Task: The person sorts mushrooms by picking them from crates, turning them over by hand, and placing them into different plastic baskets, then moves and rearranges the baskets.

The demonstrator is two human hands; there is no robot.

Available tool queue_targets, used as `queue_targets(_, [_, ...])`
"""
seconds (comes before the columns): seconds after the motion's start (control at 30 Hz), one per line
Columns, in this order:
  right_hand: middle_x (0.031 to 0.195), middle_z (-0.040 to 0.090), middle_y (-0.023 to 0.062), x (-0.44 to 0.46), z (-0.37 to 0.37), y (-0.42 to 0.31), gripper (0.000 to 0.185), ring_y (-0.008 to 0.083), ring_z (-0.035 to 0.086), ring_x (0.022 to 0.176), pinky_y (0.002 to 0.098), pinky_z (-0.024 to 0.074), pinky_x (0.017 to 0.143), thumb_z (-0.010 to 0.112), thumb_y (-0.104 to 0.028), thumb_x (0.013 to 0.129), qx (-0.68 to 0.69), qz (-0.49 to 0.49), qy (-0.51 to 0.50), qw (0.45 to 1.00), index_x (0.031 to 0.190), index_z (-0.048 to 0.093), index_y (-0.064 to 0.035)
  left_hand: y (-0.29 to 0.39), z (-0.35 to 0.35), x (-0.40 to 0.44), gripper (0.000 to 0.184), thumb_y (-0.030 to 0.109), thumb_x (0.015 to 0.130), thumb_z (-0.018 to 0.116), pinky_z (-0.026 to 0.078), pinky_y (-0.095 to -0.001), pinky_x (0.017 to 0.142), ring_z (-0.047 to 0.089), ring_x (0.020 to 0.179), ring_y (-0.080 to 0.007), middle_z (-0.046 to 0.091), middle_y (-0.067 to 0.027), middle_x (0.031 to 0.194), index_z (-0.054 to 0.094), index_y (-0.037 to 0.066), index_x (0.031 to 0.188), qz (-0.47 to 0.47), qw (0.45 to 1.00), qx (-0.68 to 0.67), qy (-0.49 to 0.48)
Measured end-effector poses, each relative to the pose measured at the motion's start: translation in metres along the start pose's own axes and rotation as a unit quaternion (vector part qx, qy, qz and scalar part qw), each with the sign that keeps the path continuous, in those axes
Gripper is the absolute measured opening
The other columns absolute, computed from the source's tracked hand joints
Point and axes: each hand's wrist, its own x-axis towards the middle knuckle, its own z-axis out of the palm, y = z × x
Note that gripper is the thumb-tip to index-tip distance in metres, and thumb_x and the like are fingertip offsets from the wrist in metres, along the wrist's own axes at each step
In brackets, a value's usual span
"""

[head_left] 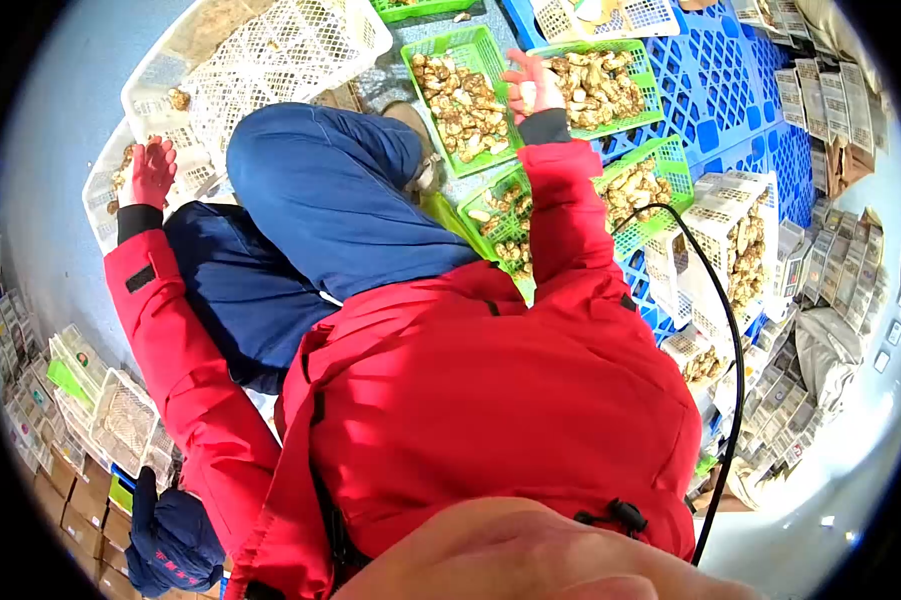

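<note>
My left hand (151,172) is over the edge of a white plastic basket (105,190) at the left, palm up, fingers apart, with nothing visible in it. A few brown mushrooms (122,168) lie in that basket beside it. My right hand (533,86) is above the place where two green baskets meet, its fingers spread. A small pale patch shows at its palm; I cannot make out whether it is a mushroom. Brown-and-cream mushrooms (460,105) fill the green basket (482,42) on its left. More mushrooms (600,85) fill the green basket (653,95) on its right.
A large white crate (300,45) holds one mushroom (178,99) near its left side. White baskets of mushrooms (746,255) stand on the right by the blue pallet (710,80). A black cable (730,340) curves past my right arm. Another person (175,540) is at lower left near cardboard boxes (85,500).
</note>
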Motion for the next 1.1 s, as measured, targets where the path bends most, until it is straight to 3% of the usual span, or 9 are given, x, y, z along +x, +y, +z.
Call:
queue_targets(0.17, [0.081,0.054,0.0042,0.007,0.092,-0.01,0.038,0.0047,0.038,0.043,0.0202,0.026,0.034,0.047,-0.039,0.08,-0.096,-0.025,-0.023,0.995,0.11,0.052,-0.0159,0.013,0.041,-0.028,0.045,0.038,0.089,0.032,0.031,-0.0301,0.094,0.039,0.113,-0.0161,0.038,-0.0078,0.127,0.034,0.009,0.124,0.005,0.999,-0.016,0.043])
queue_targets(0.47, [0.081,0.062,0.0081,0.113,0.352,0.026,0.029,0.0061,0.049,0.05,0.0168,0.0338,0.038,0.046,-0.022,0.083,-0.297,-0.048,-0.309,0.902,0.108,0.054,-0.0101,0.01,-0.012,-0.033,0.038,0.032,0.087,0.042,0.045,-0.0293,0.079,0.055,0.093,-0.0174,0.055,-0.0089,0.108,0.047,0.004,0.113,0.272,0.923,-0.268,0.038])
queue_targets(0.63, [0.083,0.062,0.0089,0.212,0.462,0.186,0.028,0.0163,0.059,0.068,0.0269,0.047,0.053,0.053,-0.025,0.077,-0.496,-0.004,-0.412,0.765,0.098,0.058,-0.0082,0.018,0.012,-0.062,0.039,0.033,0.087,0.043,0.046,-0.0285,0.076,0.056,0.087,-0.0159,0.056,-0.0092,0.103,0.046,0.003,0.112,0.263,0.925,-0.269,0.058])
queue_targets(0.7, [0.094,0.059,0.0087,0.208,0.486,0.221,0.044,0.0234,0.057,0.085,0.0351,0.0459,0.071,0.056,-0.039,0.073,-0.757,-0.327,-0.29,0.486,0.104,0.054,-0.0081,0.02,0.029,-0.062,0.04,0.033,0.087,0.042,0.045,-0.0276,0.075,0.056,0.083,-0.016,0.057,-0.0092,0.1,0.046,0.002,0.111,0.244,0.934,-0.255,0.06])
queue_targets(0.73, [0.108,0.053,0.0089,0.201,0.509,0.223,0.059,0.0258,0.05,0.101,0.0389,0.0389,0.083,0.056,-0.046,0.069,-0.773,-0.26,-0.348,0.463,0.114,0.045,-0.0077,0.023,0.035,-0.063,0.039,0.033,0.088,0.04,0.044,-0.0272,0.075,0.056,0.081,-0.0161,0.056,-0.0098,0.098,0.046,0.001,0.11,0.227,0.938,-0.26,0.043])
queue_targets(0.83, [0.096,0.058,0.0121,0.205,0.521,0.263,0.045,0.0235,0.056,0.092,0.0371,0.0444,0.073,0.056,-0.038,0.072,-0.794,-0.422,-0.253,0.357,0.106,0.05,-0.0091,0.03,0.038,-0.064,0.039,0.03,0.089,0.038,0.045,-0.0269,0.073,0.056,0.081,-0.0164,0.056,-0.0107,0.097,0.044,-0.002,0.112,0.219,0.949,-0.224,-0.031])
queue_targets(1.0, [0.1,0.059,0.0103,0.222,0.524,0.264,0.042,0.0256,0.058,0.089,0.0342,0.0465,0.071,0.046,-0.036,0.077,-0.788,-0.346,-0.331,0.387,0.106,0.054,-0.0072,0.032,0.04,-0.066,0.038,0.027,0.087,0.041,0.044,-0.0259,0.073,0.055,0.083,-0.016,0.056,-0.0119,0.098,0.044,-0.002,0.112,0.204,0.958,-0.198,-0.028])
queue_targets(1.03, [0.098,0.06,0.0097,0.219,0.519,0.256,0.043,0.0207,0.059,0.084,0.0296,0.0456,0.071,0.051,-0.037,0.075,-0.756,-0.349,-0.312,0.457,0.103,0.056,-0.0056,0.029,0.039,-0.064,0.038,0.027,0.087,0.042,0.044,-0.0261,0.073,0.055,0.083,-0.0161,0.056,-0.0119,0.098,0.044,-0.002,0.112,0.217,0.956,-0.196,-0.029])
queue_targets(1.1, [0.095,0.061,0.0069,0.204,0.511,0.218,0.041,0.0138,0.06,0.075,0.026,0.0447,0.062,0.055,-0.034,0.075,-0.606,-0.079,-0.4,0.683,0.104,0.055,-0.0059,0.031,0.038,-0.063,0.038,0.024,0.084,0.046,0.043,-0.0264,0.076,0.055,0.086,-0.0165,0.055,-0.0116,0.1,0.045,-0.002,0.111,0.243,0.955,-0.172,0.006])
